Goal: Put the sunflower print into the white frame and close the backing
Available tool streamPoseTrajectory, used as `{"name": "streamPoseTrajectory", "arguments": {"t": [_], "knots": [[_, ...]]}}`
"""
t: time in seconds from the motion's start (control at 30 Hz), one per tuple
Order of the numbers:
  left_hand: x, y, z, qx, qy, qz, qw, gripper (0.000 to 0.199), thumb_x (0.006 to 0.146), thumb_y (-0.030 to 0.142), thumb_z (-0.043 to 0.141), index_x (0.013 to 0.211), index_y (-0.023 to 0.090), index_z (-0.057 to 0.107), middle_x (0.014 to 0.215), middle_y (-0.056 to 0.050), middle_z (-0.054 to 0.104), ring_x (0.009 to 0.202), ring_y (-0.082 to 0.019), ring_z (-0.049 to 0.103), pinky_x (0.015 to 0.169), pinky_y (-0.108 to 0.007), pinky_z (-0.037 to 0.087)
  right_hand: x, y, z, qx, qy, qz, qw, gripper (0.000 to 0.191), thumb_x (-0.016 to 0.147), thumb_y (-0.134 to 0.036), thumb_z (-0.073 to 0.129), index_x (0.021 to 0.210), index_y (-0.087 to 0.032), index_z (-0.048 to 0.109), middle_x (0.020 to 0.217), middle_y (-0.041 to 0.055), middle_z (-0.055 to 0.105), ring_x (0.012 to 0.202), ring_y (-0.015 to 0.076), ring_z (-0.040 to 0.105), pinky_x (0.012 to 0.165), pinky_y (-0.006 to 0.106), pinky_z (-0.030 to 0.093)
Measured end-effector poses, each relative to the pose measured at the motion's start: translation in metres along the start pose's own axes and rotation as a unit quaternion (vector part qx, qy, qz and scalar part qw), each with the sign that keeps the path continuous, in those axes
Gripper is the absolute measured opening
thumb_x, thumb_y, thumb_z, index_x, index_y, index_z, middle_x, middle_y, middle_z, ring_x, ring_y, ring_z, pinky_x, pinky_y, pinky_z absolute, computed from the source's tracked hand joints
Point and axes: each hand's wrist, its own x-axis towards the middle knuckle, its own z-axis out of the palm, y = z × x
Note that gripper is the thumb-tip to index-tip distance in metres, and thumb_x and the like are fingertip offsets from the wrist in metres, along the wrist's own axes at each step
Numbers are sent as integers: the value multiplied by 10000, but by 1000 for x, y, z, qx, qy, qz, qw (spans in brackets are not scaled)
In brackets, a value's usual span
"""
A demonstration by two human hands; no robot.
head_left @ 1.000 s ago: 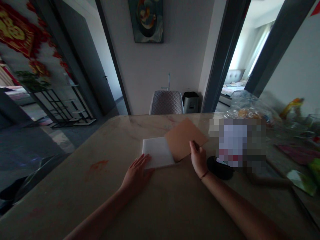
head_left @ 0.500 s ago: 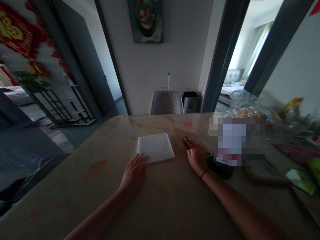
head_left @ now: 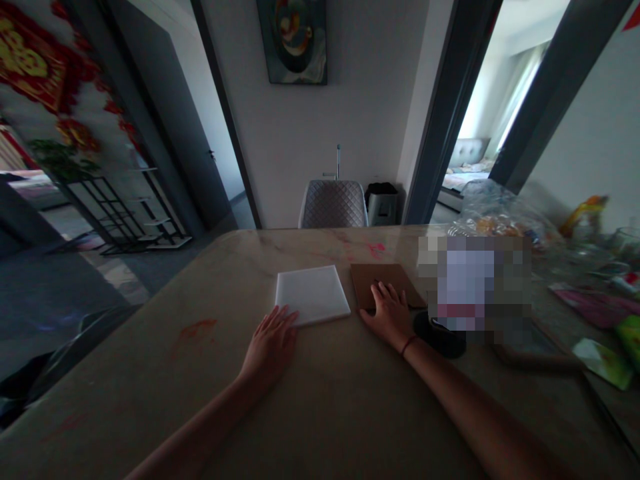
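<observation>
A white, flat, square-cornered pad or block of paper [head_left: 313,293] lies on the table. My left hand [head_left: 270,340] rests at its near left corner with the fingers stretched out. To the right of it lies a flat brown notebook or folder [head_left: 367,280], whose exact kind I cannot make out. My right hand [head_left: 390,320] lies over its near edge, fingers spread and pressed flat. A small dark spot shows by the fingertips, too small to name. The right hand hides part of the brown cover.
A black rounded object [head_left: 443,340] sits close to my right wrist. Beyond it are a pixelated patch, a clear plastic bag [head_left: 495,213], a dark-framed tray [head_left: 540,357] and a green packet [head_left: 605,360]. A quilted chair [head_left: 333,203] stands at the far table edge.
The brown item, pale and blurred before, now lies flat and sharply outlined. My right hand has shifted slightly, its fingers more spread. My left hand and the white pad look nearly unchanged.
</observation>
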Motion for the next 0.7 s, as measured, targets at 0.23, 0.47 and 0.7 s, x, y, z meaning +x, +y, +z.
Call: {"name": "streamPoseTrajectory", "arguments": {"t": [0.23, 0.47, 0.7], "knots": [[0, -2, 4, 5, 18, 39, 999, 357, 844, 298, 404, 1122, 178, 593, 1272, -100, 524, 1242, -263, 388, 980, -458, 378, 2, 0, 1, 1, -17, 66, 998, 642, 770, -575, 436, 1177, -86, 513, 1298, 188, 449, 1237, 338, 321, 1005, 550, 133], [-2, 8, -4, -2, 54, 92, 994, 310, 856, 330, 409, 942, 189, 671, 1135, -98, 625, 1099, -233, 542, 898, -395, 465, 1, 2, 2, 60, 98, -22, 993, 393, 849, -350, 412, 1125, -110, 556, 1189, 131, 558, 1171, 254, 417, 1025, 461, 215], [-5, 18, -17, -45, 83, 99, 991, 290, 857, 292, 404, 739, 190, 649, 720, -36, 693, 692, -177, 637, 710, -343, 513, -3, -2, -2, 83, 96, -109, 986, 339, 849, -285, 417, 1118, -149, 571, 1151, 113, 584, 1158, 241, 429, 1023, 456, 258]]}}
